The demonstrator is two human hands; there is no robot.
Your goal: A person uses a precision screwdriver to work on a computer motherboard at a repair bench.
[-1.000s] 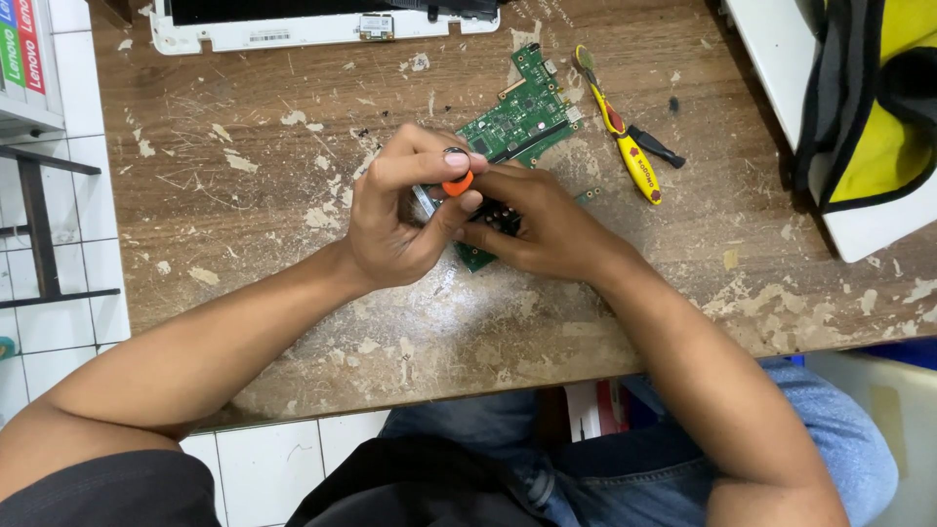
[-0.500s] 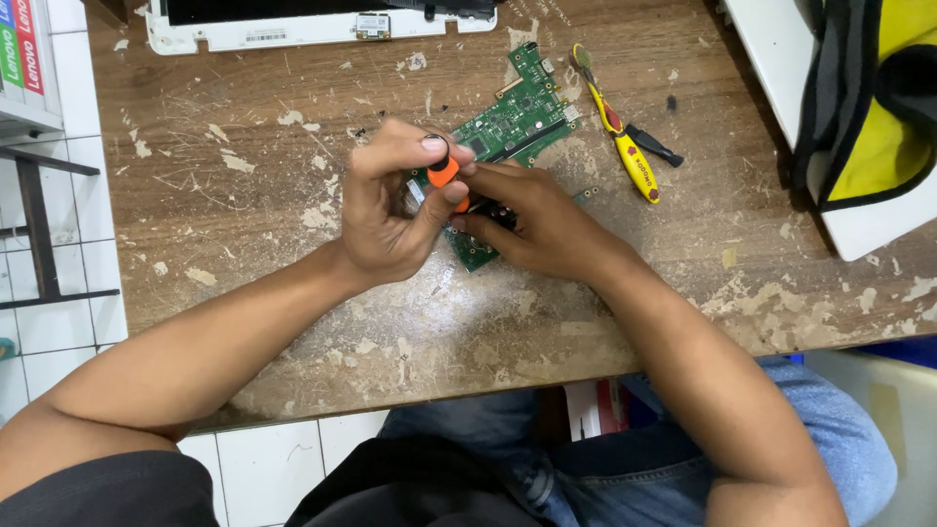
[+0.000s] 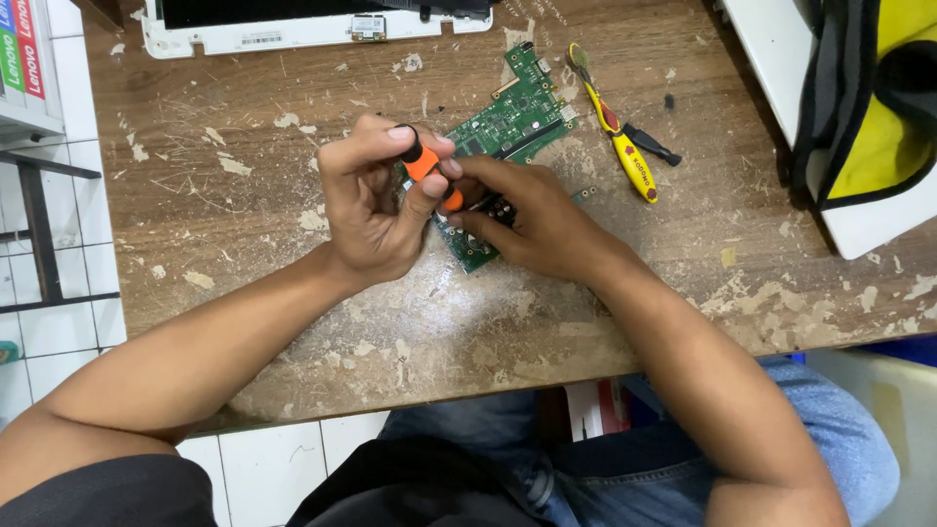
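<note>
My left hand (image 3: 376, 205) grips an orange-handled screwdriver (image 3: 426, 164) upright, with the index finger on its black cap. The tip goes down onto a green circuit board (image 3: 512, 122) lying on the worn wooden table (image 3: 293, 244). My right hand (image 3: 532, 220) rests on the near part of the board, fingers pinched around the screwdriver's lower shaft and pressing the board down. The screw under the tip is hidden by my fingers.
A yellow toothbrush (image 3: 615, 127) and a small black part (image 3: 652, 144) lie to the right of the board. A white laptop casing (image 3: 293, 24) sits at the table's far edge. A yellow and black bag (image 3: 874, 107) lies on a white surface at right. Tiled floor at left.
The screwdriver's orange handle has tilted and turned slightly between my left fingers. Both hands stay over the same spot on the board.
</note>
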